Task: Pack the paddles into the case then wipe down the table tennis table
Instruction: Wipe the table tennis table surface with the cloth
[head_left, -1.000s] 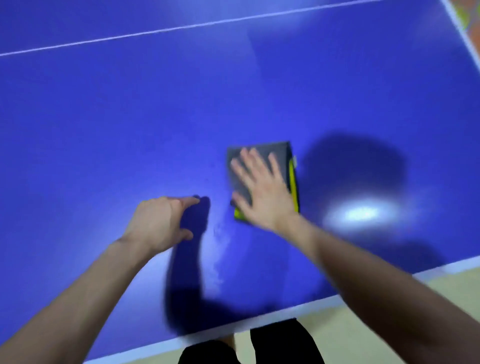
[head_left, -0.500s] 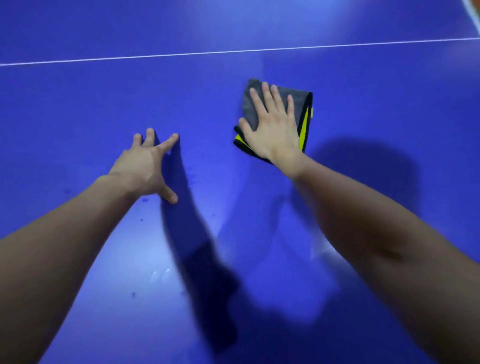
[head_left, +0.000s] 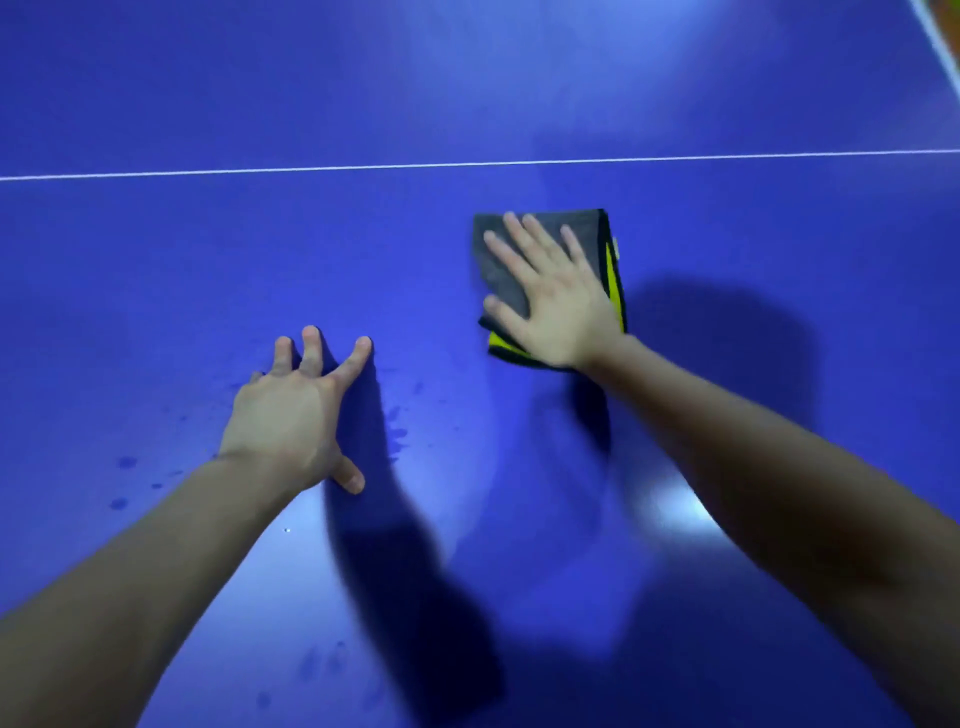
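"Looking at the cloth, what is it like?"

"Folded to a rough rectangle, dark grey on top, with bright yellow showing along its right edge and at its near corner. It lies flat on the blue table, on the near side of the white line, close to it but not touching."

"And the grip?"

"No grip as such. The right hand lies palm down on the cloth, fingers straight and spread, covering most of it. Grey shows past the fingertips, towards the line."

"The other hand?"

"The left hand holds nothing. Its spread fingertips touch the bare table, further from the line than the cloth."

"Any writing?"

"A small pale tag sticks out at the cloth's right edge, too small to read. Dark droplets dot the table beside the left hand."
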